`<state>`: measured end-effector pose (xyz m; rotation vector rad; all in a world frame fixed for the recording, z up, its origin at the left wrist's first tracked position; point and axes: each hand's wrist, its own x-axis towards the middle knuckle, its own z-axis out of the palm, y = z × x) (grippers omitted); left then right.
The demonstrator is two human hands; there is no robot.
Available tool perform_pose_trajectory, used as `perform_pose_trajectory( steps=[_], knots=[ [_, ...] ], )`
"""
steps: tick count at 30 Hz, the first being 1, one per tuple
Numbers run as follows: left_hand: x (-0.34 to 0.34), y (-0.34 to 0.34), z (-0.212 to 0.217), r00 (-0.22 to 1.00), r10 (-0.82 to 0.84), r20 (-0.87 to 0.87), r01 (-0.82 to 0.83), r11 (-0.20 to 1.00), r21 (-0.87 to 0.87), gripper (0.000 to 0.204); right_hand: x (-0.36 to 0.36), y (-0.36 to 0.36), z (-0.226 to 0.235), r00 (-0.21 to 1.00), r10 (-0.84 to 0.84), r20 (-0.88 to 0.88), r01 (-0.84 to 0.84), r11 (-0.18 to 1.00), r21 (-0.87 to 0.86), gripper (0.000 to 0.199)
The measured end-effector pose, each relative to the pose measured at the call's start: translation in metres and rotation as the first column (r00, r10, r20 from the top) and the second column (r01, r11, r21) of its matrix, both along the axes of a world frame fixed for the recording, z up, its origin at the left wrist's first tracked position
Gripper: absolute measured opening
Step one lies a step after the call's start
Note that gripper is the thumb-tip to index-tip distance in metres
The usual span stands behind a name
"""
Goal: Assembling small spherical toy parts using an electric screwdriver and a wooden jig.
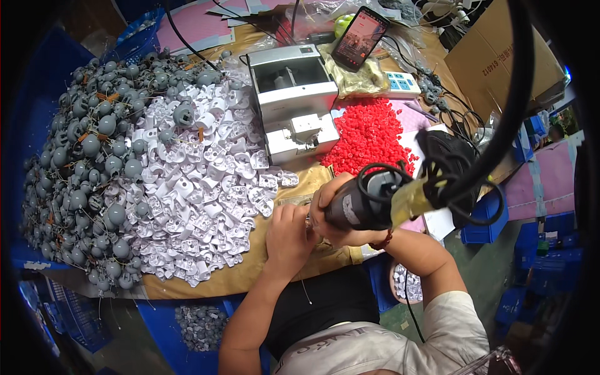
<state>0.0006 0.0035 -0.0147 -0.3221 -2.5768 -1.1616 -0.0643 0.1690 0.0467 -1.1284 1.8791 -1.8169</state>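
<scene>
Head view: a power screwdriver (351, 207) was gripped over the near side of the table (253, 261) by the right hand (340, 235), its fingers wrapped around the body; the left hand (289, 232) was held against its tip end, fingers bent, but whether a piece was clamped there could not be told. A fastening step seemed to be under way, with no result shown. Much appeared to be left: loose white pieces (199, 197) were heaped on the left, and small red pieces (367, 134) were piled on the far side. Whether the grey pieces (90, 147), heaped farther left, were finished could not be judged.
</scene>
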Motion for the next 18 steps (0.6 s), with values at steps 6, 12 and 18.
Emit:
perform_pose_trajectory(
  steps=[6,12,18],
  knots=[
    [0.002,0.0,-0.008,0.998,0.045,0.043,-0.038,0.99,-0.134,0.043,-0.025,-0.008,0.024,0.897,-0.413,0.156,0.428,0.9,-0.082,0.034],
    [0.002,0.001,-0.002,0.998,0.031,0.063,-0.023,0.993,-0.114,0.043,-0.091,0.008,0.009,0.648,-0.679,0.346,0.761,0.603,-0.24,0.033],
    [0.007,-0.001,-0.006,0.999,-0.016,0.05,0.018,0.999,-0.047,0.042,-0.1,0.021,-0.037,0.602,-0.621,0.503,0.771,0.617,-0.16,0.031]
  ],
)
